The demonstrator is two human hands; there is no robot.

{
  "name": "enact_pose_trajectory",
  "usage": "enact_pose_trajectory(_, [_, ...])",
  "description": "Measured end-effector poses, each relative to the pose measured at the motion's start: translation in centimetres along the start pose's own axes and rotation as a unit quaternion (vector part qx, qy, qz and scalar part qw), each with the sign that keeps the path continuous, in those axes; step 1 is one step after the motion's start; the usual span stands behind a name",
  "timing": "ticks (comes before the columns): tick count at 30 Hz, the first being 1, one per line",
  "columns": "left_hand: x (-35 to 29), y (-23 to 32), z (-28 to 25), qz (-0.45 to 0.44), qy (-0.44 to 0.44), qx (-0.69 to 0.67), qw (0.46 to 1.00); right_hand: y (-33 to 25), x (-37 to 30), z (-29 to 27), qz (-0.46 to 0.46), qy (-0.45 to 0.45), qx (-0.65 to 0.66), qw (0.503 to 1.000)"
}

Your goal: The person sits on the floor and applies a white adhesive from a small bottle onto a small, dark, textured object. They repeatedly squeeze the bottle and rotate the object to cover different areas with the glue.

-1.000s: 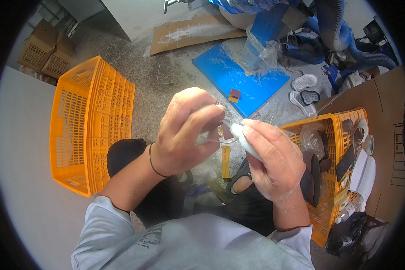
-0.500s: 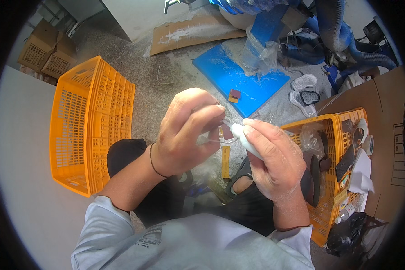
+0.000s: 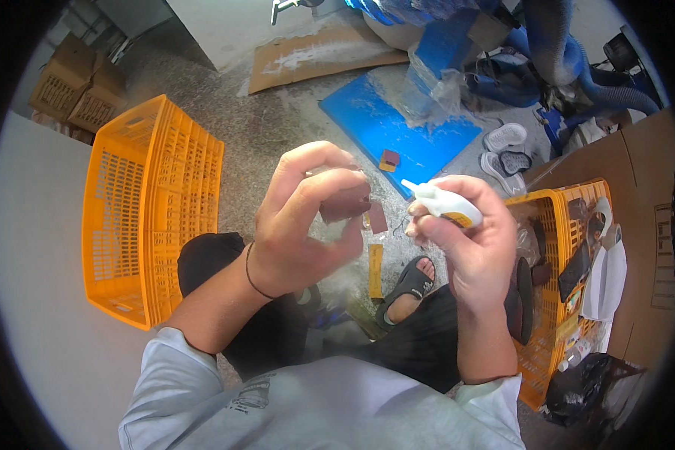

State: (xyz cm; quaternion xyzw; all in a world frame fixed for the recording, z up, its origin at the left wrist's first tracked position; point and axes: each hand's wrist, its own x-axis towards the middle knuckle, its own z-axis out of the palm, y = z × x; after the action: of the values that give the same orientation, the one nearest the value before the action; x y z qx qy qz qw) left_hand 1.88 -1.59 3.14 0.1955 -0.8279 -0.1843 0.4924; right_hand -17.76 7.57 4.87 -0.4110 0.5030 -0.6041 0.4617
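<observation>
My left hand is curled, its fingers and thumb closed round a dark reddish-brown curved piece; the fingers partly hide it, and I cannot make out its kind. My right hand grips a small white squeeze bottle with a yellow label, like a glue bottle. The bottle lies tilted in the hand, its narrow nozzle pointing up and left, apart from the brown piece. Between the hands, a flat reddish-brown piece shows lower down.
Orange crates are stacked at the left, and another orange crate full of odds and ends stands at the right. A dusty blue board carries a small maroon-and-yellow block. Sandals and a yellow strip lie on the floor.
The bottle has moved right, away from the piece in my left hand, and turned so its nozzle tips up. My left hand has stayed nearly in place, still holding the brown piece.
</observation>
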Motion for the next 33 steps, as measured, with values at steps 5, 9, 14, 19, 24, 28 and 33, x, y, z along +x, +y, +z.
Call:
enact_pose_trajectory(5, [-0.5, 0.7, 1.0, -0.001, 0.013, -0.023, 1.0, 2.0, 1.1, 1.5, 0.003, -0.065, 0.136, 0.989])
enact_pose_trajectory(9, [-0.7, 1.2, 1.5, -0.011, 0.009, -0.039, 0.999, 2.2, 1.0, 1.4, 0.064, -0.091, 0.173, 0.979])
enact_pose_trajectory(14, [-0.8, 1.0, 1.4, 0.009, -0.002, -0.033, 0.999, 1.7, 0.9, 1.5, 0.048, -0.102, 0.172, 0.979])
enact_pose_trajectory(19, [-1.0, 0.9, 1.3, 0.008, -0.003, -0.032, 0.999, 1.5, 0.7, 1.6, 0.054, -0.104, 0.203, 0.972])
enact_pose_trajectory(24, [-0.9, 1.0, 0.9, 0.028, -0.011, -0.025, 0.999, 1.6, 0.8, 1.8, 0.051, -0.104, 0.217, 0.969])
enact_pose_trajectory(28, [-1.0, 1.3, 1.4, 0.02, 0.022, -0.046, 0.998, 1.6, 0.8, 1.7, 0.033, -0.118, 0.207, 0.971])
enact_pose_trajectory(33, [-0.9, 1.3, 1.3, 0.033, 0.025, -0.049, 0.998, 1.9, 0.7, 1.7, 0.025, -0.12, 0.208, 0.97])
